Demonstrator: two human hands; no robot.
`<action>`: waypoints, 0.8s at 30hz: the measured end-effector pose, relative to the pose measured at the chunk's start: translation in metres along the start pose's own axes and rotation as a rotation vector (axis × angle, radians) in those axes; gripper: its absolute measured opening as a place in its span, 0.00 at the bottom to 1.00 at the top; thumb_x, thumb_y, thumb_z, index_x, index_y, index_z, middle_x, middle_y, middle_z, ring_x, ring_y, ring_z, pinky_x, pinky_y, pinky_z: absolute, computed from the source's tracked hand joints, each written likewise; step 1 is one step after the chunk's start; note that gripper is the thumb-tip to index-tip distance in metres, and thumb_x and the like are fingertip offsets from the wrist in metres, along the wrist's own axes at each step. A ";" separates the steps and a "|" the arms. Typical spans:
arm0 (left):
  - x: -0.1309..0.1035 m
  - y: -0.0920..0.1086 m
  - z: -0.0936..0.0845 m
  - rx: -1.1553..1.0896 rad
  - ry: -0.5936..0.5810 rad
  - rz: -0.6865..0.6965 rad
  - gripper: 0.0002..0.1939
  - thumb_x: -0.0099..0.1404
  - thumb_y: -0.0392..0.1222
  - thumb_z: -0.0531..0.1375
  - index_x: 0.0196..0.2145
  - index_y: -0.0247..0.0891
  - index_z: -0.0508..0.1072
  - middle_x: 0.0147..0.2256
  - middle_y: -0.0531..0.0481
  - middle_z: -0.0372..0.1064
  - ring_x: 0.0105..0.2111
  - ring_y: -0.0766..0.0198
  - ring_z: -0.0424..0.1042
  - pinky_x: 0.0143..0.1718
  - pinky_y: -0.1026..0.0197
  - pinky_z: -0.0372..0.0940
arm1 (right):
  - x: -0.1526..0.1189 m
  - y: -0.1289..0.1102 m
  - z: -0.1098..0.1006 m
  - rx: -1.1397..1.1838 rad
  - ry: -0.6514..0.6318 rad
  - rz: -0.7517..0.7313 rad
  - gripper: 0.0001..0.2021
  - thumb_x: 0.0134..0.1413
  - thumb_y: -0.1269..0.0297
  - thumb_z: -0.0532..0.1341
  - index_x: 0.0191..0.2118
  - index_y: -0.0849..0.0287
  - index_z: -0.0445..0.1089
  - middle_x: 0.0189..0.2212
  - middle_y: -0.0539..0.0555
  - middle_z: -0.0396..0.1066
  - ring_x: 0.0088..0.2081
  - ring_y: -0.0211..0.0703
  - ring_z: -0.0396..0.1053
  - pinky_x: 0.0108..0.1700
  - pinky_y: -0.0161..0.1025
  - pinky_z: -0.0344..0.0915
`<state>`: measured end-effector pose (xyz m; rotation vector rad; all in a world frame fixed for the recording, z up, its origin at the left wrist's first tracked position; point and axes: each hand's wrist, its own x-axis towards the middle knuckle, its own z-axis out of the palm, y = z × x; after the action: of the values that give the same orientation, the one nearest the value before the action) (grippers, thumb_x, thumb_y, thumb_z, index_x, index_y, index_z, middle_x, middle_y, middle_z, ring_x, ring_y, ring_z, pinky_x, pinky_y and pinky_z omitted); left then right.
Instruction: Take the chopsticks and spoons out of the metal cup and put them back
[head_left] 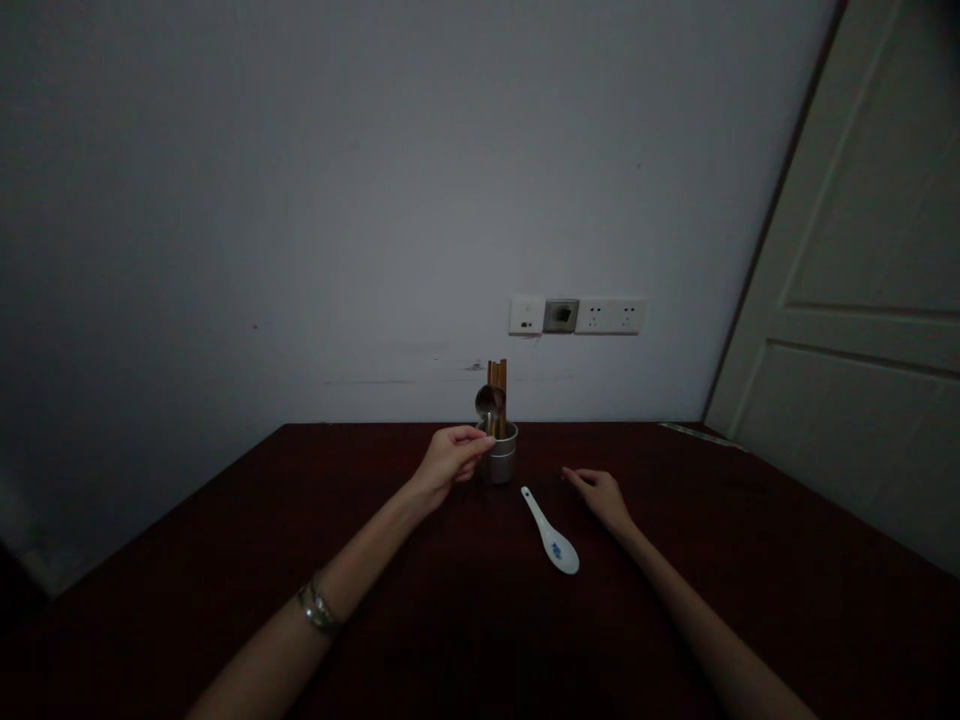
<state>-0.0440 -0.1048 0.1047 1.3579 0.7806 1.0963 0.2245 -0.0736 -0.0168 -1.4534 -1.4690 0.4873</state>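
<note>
A grey metal cup stands on the table near the wall. Several wooden chopsticks rise out of it, with the round bowl of a metal spoon beside them. My left hand reaches to the cup's near left side, its thumb and fingers pinched together at the rim. Whatever lies between those fingertips is too small and dark to make out. A white spoon with a blue mark lies between my arms, bowl toward me. To its right rests my right hand, fingers bent and closed, seemingly holding nothing.
The dark red table meets a grey wall at its far edge. Sockets and a switch are mounted on the wall behind the cup. A panelled door stands at the right, and a thin strip lies along the table's far right edge.
</note>
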 end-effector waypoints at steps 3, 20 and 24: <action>0.001 -0.003 0.000 -0.087 -0.030 -0.031 0.13 0.49 0.45 0.64 0.26 0.33 0.66 0.12 0.63 0.50 0.10 0.80 0.43 0.13 0.69 0.35 | -0.001 -0.001 -0.001 0.005 0.015 -0.001 0.24 0.43 0.44 0.55 0.24 0.63 0.75 0.23 0.57 0.73 0.27 0.47 0.68 0.29 0.36 0.59; 0.005 -0.010 -0.004 -0.085 -0.018 -0.043 0.12 0.49 0.43 0.65 0.26 0.32 0.68 0.13 0.61 0.52 0.10 0.80 0.44 0.13 0.69 0.35 | 0.001 -0.024 -0.003 0.151 0.095 -0.091 0.17 0.41 0.51 0.60 0.29 0.60 0.76 0.31 0.57 0.75 0.35 0.51 0.70 0.40 0.42 0.62; 0.004 -0.010 -0.002 -0.087 -0.014 -0.051 0.12 0.49 0.43 0.65 0.26 0.32 0.68 0.13 0.62 0.51 0.10 0.80 0.43 0.14 0.68 0.35 | 0.001 -0.058 0.001 0.282 0.067 -0.014 0.20 0.38 0.50 0.62 0.30 0.64 0.76 0.24 0.55 0.73 0.24 0.43 0.67 0.25 0.37 0.61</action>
<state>-0.0430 -0.0992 0.0952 1.2645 0.7447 1.0674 0.1931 -0.0839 0.0310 -1.2239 -1.2986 0.6056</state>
